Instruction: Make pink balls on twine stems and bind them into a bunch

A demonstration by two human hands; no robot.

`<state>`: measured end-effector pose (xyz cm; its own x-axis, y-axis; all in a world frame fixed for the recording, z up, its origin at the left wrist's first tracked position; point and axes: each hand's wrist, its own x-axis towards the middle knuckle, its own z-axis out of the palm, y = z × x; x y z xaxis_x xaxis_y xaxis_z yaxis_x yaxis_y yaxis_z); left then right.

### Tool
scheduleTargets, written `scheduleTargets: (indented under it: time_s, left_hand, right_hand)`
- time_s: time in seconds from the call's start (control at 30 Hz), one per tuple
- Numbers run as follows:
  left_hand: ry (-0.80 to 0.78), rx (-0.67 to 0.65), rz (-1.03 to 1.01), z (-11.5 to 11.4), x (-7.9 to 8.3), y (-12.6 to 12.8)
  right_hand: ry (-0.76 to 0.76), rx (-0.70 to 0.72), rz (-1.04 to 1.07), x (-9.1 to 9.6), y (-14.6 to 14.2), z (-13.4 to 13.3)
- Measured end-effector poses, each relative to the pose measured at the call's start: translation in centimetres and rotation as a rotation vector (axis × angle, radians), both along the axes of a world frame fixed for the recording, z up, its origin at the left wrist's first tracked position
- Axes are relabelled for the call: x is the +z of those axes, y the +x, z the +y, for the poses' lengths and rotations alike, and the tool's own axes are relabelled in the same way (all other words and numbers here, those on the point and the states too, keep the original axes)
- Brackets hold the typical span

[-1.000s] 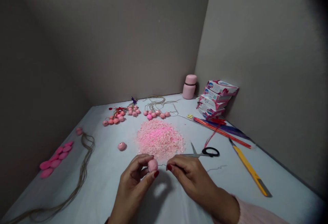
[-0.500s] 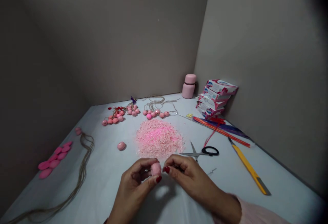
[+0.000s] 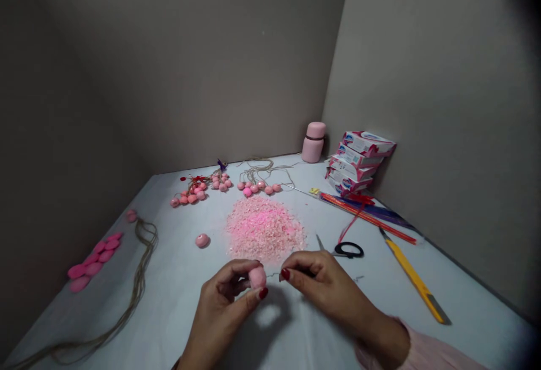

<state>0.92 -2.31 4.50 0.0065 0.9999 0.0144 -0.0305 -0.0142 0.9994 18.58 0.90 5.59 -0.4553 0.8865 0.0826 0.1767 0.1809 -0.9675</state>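
Note:
My left hand (image 3: 226,302) pinches a small pink ball (image 3: 257,277) between thumb and fingers, just above the white table (image 3: 177,296). My right hand (image 3: 321,282) is closed in a pinch right beside the ball, holding a thin wavy wire (image 3: 274,274) that reaches toward it. A heap of pink shavings (image 3: 264,229) lies just beyond both hands. Black-handled scissors (image 3: 344,249) rest behind my right hand, partly hidden by it.
A loose pink ball (image 3: 202,240) lies left of the heap. Strung pink balls (image 3: 198,192) and twine (image 3: 139,280) lie at the back and left, flat pink pieces (image 3: 93,260) at far left. A yellow knife (image 3: 414,282), coloured sticks (image 3: 367,212), stacked boxes (image 3: 359,161) and a pink jar (image 3: 313,142) are on the right.
My right hand closed in on the ball, then drew back slightly to the right. My left hand has kept hold of the ball, shifting a little rightward.

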Motion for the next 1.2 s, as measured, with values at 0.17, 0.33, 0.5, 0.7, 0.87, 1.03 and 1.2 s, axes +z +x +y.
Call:
scheduleTargets:
  time_s: [0.17,0.33,0.5,0.7,0.87,1.03,1.2]
  left_hand:
    - [-0.044,-0.014,-0.027,0.0,-0.1,0.0]
    - [-0.043,-0.015,-0.062,0.1,-0.1,-0.4]
    - [0.045,0.018,0.061,-0.2,-0.4,-0.7]
    - [0.162,0.216,0.222,-0.2,-0.7,-0.7]
    - [0.076,0.403,0.148,0.2,-0.6,-1.7]
    - [0.139,0.421,-0.175,0.9,-1.1,-1.7]
    - [0.006,0.001,-0.145,0.7,-1.1,0.2]
  right_hand:
    - [-0.046,0.033,0.076,0.0,-0.2,0.0]
    - [-0.198,0.026,0.214,-0.1,-0.5,0.0]
    - [-0.389,0.025,0.334,-0.4,-0.9,-0.3]
    - [-0.479,0.042,0.369,-0.4,-1.3,-0.7]
    - [-0.488,0.010,0.346,-0.1,-0.9,-0.5]
    - [-0.528,-0.043,0.284,-0.5,-0.6,-0.2]
    - [-0.586,-0.032,0.369,-0.8,-0.9,-0.5]
